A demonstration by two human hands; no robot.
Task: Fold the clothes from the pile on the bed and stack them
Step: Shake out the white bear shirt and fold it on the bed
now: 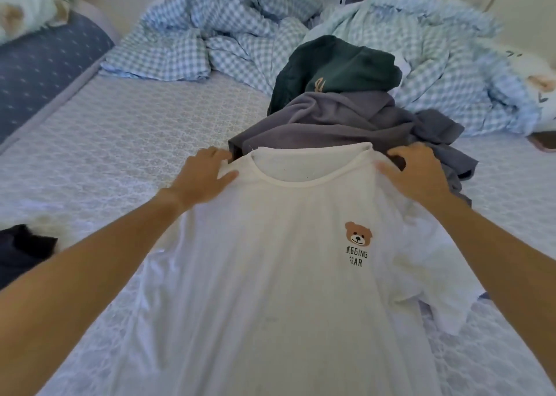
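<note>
T-shirt (270, 275) shoulders pinched by both hands' curled fingers (394, 155).

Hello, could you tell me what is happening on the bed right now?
A person is sorting laundry on the bed. Both hands hold a white T-shirt with a small bear print at its shoulders, the left hand on one side of the collar and the right hand on the other, its fingers curled over the edge. The shirt is spread front up, not yet folded. Just beyond it lie a crumpled grey garment and a dark green garment.
</note>
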